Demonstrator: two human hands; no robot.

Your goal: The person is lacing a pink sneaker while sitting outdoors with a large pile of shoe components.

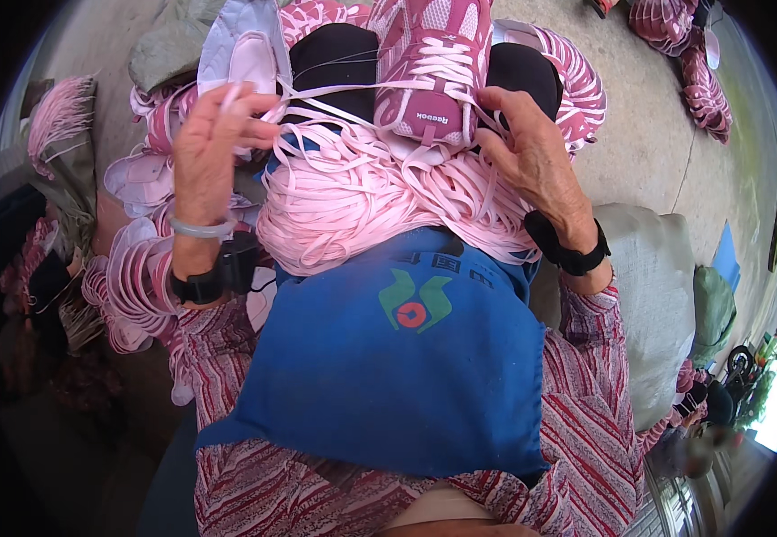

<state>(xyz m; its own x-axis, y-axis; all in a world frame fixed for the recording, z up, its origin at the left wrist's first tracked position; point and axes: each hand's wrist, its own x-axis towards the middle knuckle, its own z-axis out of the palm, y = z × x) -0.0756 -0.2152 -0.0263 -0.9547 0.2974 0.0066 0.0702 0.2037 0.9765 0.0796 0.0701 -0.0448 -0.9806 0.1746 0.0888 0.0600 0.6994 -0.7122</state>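
Observation:
A pink mesh sports shoe upper (431, 63) rests on my knees, its tongue toward me, with pale pink lace threaded through its eyelets. A large heap of pale pink laces (362, 201) lies in my lap on a blue apron (406, 358). My left hand (209, 148) is raised at the left of the shoe, fingers closed around a lace strand that runs across to the shoe. My right hand (532, 152) rests on the heap beside the shoe's right edge, fingertips touching the shoe and laces.
Stacks of pink and white shoe uppers (138, 179) lie on the ground at my left and beyond my knees (576, 80). A grey-white sack (657, 295) stands at my right. More pink uppers (684, 54) sit far right on concrete.

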